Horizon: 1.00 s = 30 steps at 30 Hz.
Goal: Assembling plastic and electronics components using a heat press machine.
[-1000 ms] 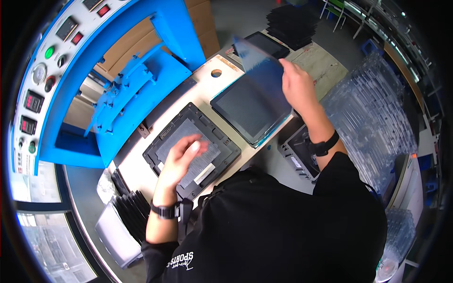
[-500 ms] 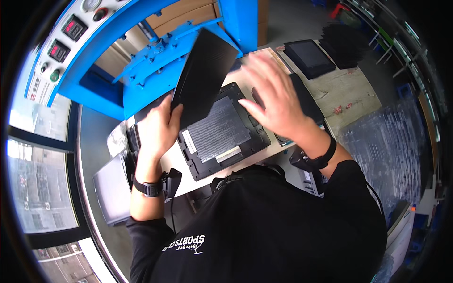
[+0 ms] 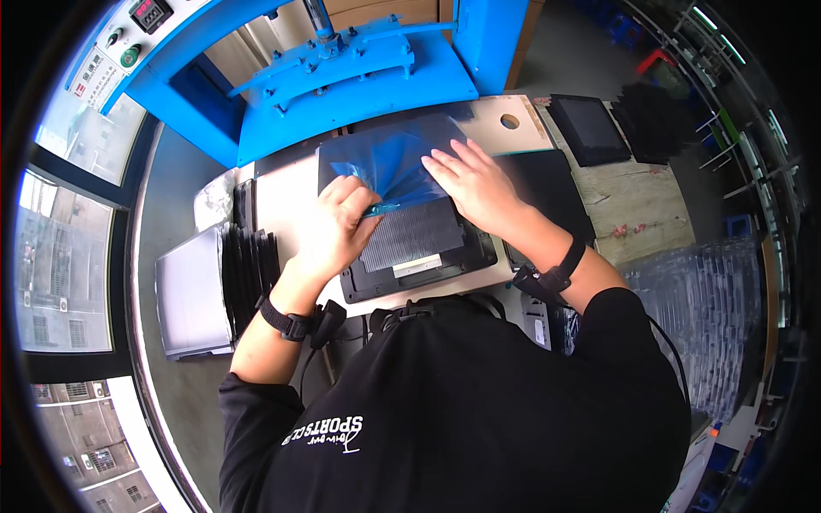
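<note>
A dark flat panel [image 3: 338, 154] lies over the far part of a black frame-like fixture [image 3: 428, 284] in front of me. Across the panel, a clear bluish film [image 3: 398, 171] is drawn into creases that converge on my left hand [image 3: 336, 229]. That hand is closed, pinching the film near the panel's near edge. My right hand [image 3: 479, 190] rests on the panel's right side with its fingers stretched out. Nearer to me, a grey ribbed surface [image 3: 410, 235] and a pale strip [image 3: 416, 266] show on the fixture.
Behind the panel stands a blue press [image 3: 359, 85]. Several dark panels lean in a row [image 3: 248, 265] at the left, by the window. Another black panel [image 3: 552, 192] lies at the right, with a dark tablet-like piece [image 3: 590, 128] beyond. Stacked clear plastic trays [image 3: 701, 316] stand far right.
The dark panel, raised and tilted in my left hand before, now lies lower over the fixture. My left hand pinches its film, and my right hand has come down onto it.
</note>
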### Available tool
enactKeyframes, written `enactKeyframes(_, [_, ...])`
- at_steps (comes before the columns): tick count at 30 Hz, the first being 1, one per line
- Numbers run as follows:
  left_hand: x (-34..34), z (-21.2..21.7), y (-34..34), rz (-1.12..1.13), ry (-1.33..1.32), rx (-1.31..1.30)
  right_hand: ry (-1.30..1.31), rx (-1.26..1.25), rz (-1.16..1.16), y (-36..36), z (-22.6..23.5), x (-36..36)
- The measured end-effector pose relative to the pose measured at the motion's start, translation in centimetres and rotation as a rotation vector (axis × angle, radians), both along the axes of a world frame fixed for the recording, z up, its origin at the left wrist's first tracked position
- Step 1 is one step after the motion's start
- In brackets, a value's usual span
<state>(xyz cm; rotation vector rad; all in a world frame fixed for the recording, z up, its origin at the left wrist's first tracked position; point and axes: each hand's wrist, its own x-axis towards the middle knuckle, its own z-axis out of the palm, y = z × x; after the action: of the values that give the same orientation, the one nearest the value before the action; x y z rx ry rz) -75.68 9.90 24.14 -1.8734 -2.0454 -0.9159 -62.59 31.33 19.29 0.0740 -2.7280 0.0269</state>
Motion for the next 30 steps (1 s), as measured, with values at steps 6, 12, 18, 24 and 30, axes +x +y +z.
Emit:
enactKeyframes(6, [0.9,-1.3,-1.7,0.153,-0.280,0.122,-0.001,-0.066,0.041,-1.8,-1.0,-0.6])
enactKeyframes(12, [1.9,-2.8,-3.0,0.271,0.058,-0.419,-0.084,-0.085,0.083,-2.4,-5.1,1.3])
enactKeyframes(18, [2.7,-3.7,-4.6,0.157,-0.139,-0.416,-0.080,-0.193,0.094,-3.8,-5.4,3.3])
enactKeyframes(24, [2.4,-2.4,-5.7,-0.013,-0.771,0.003,-0.093,-0.229,0.024,-2.4,-6.4,3.7])
enactKeyframes(30, [-2.0,-1.7,-11.3,0.508,-0.929,0.423,-0.104,-0.196,0.041,-3.5,-6.4,4.3])
